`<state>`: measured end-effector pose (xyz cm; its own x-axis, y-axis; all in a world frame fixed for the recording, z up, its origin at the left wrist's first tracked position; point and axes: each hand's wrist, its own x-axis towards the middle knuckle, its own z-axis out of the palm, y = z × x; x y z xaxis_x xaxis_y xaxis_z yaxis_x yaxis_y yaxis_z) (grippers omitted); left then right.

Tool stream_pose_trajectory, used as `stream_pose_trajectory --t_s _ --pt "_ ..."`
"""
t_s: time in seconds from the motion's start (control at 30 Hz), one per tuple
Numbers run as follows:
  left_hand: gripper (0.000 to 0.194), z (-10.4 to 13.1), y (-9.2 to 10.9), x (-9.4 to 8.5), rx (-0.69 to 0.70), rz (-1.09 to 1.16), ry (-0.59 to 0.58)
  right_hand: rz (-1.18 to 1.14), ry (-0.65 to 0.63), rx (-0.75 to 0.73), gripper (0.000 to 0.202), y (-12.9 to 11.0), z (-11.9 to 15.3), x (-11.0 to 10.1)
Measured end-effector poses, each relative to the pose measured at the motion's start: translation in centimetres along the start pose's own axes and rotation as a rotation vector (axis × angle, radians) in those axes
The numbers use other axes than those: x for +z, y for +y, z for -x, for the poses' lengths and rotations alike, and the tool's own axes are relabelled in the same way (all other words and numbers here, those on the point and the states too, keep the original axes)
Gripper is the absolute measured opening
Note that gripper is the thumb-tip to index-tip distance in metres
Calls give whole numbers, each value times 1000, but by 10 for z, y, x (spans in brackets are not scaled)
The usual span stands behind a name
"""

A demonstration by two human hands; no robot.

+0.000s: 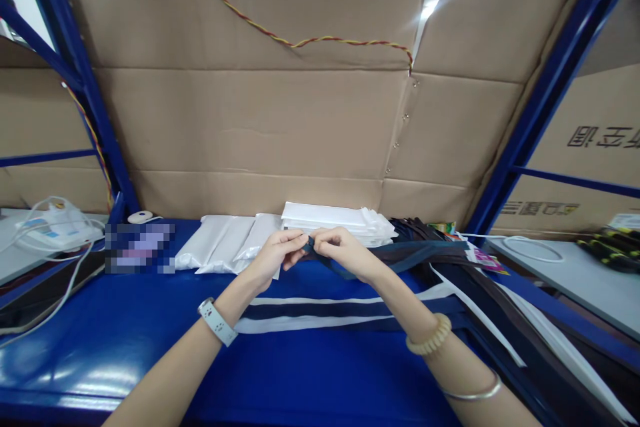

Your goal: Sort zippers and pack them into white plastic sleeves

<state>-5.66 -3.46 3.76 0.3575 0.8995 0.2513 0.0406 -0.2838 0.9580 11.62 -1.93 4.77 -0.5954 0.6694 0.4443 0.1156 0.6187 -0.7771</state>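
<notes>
My left hand (278,255) and my right hand (346,252) meet above the middle of the blue table, fingertips nearly touching. Both are closed in a pinch on the end of a dark blue-grey fabric strip (415,252). From my fingers it loops below the right hand and runs off to the pile on the right. The exact spot between the fingertips is too small to make out. Beneath my forearms, white strips (320,324) and a navy strip (320,310) lie flat across the blue table (300,380).
White plastic packets (213,240) and a stack of white sheets or bags (325,215) stand against the cardboard wall (260,120). Dark strips (505,307) heap at the right. Blue posts (545,107) frame the bench. A white cable (75,280) lies left, by a blurred purple item (143,245).
</notes>
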Motion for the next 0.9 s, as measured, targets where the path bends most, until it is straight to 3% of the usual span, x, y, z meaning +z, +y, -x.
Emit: stream_pose_trajectory --t_s 0.1,0.3,0.43,0.63,0.8,0.9 --pt "32 1 3 1 28 155 -28 -135 15 21 22 -3 3 4" --pt "29 -4 5 -18 112 450 208 -305 19 60 21 8 7 5" --pt "27 -8 5 -35 75 619 241 -178 -6 106 21 15 8 -14" --pt "32 -6 5 -90 171 884 392 -1 -107 255 18 35 24 -56" --pt "30 5 -3 -141 341 996 504 64 -54 344 19 56 40 -88" --pt "31 9 -4 -155 391 995 557 92 -11 350 20 65 47 -100"
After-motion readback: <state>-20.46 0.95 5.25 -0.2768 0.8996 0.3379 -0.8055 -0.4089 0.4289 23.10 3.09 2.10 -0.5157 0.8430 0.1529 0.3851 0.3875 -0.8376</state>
